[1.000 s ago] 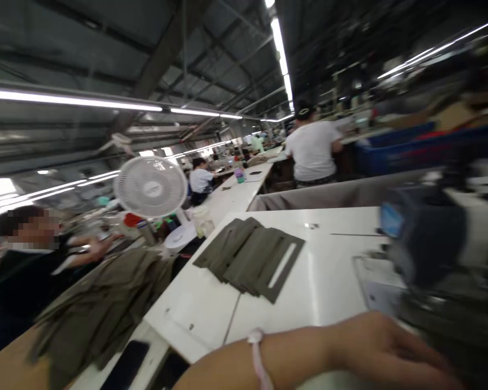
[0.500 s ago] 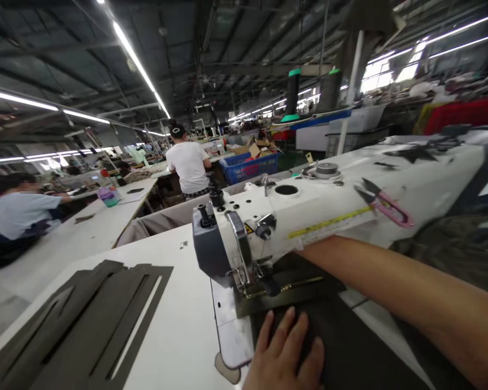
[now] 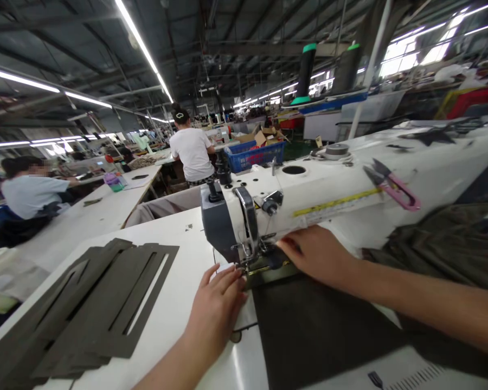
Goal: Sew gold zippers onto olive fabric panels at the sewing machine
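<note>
A dark olive fabric panel (image 3: 321, 325) lies under the presser foot (image 3: 274, 257) of a white sewing machine (image 3: 329, 189). Along its far edge runs a strip with a gold-coloured zipper (image 3: 260, 270). My left hand (image 3: 217, 306) is at the panel's left edge beside the needle area, its bent fingers close together on the fabric edge. From the right, my right hand (image 3: 319, 254) reaches in below the machine arm, fingers curled down at the fabric just right of the presser foot. Its fingertips are partly hidden.
Dark cut pieces with slots (image 3: 106, 303) lie stacked on the white table at left. Pink-handled thread snips (image 3: 394, 187) rest against the machine arm. Bunched dark fabric (image 3: 443, 249) is at right. Thread cones (image 3: 305, 73) stand behind. Two people (image 3: 191, 151) work beyond, near a blue crate (image 3: 256, 157).
My left hand has moved from the front of the panel up to its left edge by the needle. My right hand has come out from behind the machine arm to the presser foot.
</note>
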Tool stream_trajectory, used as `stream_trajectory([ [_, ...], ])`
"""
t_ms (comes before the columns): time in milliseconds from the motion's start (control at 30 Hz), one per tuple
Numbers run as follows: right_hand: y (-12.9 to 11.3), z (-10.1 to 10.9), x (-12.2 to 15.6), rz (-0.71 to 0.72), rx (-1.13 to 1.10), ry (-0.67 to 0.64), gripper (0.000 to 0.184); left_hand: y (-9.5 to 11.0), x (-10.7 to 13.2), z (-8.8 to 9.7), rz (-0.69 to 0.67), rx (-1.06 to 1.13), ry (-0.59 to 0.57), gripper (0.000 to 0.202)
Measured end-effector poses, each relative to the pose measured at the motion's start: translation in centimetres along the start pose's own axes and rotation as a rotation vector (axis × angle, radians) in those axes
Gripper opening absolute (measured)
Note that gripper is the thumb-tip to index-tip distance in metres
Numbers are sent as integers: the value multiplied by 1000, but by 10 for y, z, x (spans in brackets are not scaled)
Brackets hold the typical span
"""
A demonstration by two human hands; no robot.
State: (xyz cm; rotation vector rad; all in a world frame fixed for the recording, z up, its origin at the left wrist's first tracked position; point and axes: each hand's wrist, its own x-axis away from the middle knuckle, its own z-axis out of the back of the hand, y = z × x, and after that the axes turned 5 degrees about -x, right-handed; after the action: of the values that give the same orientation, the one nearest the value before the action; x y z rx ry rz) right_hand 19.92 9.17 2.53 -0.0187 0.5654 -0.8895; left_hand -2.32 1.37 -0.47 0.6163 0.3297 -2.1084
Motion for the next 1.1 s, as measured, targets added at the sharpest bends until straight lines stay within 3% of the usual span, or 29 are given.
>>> stream_trajectory([
  [67, -17, -6, 23, 107, -67, -67, 11, -5, -3, -3, -66, 30, -19, 17],
  [133, -32, -13, 37, 189, -112, -140, 9, -7, -8, -5, -42, 68, -32, 18],
  [300, -45, -31, 32, 106, -155, -232, 20, -6, -16, 0, 154, 99, -58, 17],
  [500, -43, -39, 35, 172, -153, -171, 14, 2, -9, -7, 11, -39, -38, 20],
  [600, -43, -37, 39, 274, -138, -137, 12, 5, -5, -10, -41, -136, -40, 21],
  [667, -43, -37, 38, 333, -81, -29, 15, 5, -5, -11, -61, -156, -35, 22],
  [767, -39, -42, 35, 306, -25, 101, 19, 6, -5, -11, -67, -185, -18, 22],
  [933, -32, -54, 33, 270, -133, -57, 29, 7, -6, -9, -68, -236, -54, 26],
  [1100, -34, -51, 32, 265, -117, -93, 29, 6, -5, -9, -93, -243, -52, 29],
])
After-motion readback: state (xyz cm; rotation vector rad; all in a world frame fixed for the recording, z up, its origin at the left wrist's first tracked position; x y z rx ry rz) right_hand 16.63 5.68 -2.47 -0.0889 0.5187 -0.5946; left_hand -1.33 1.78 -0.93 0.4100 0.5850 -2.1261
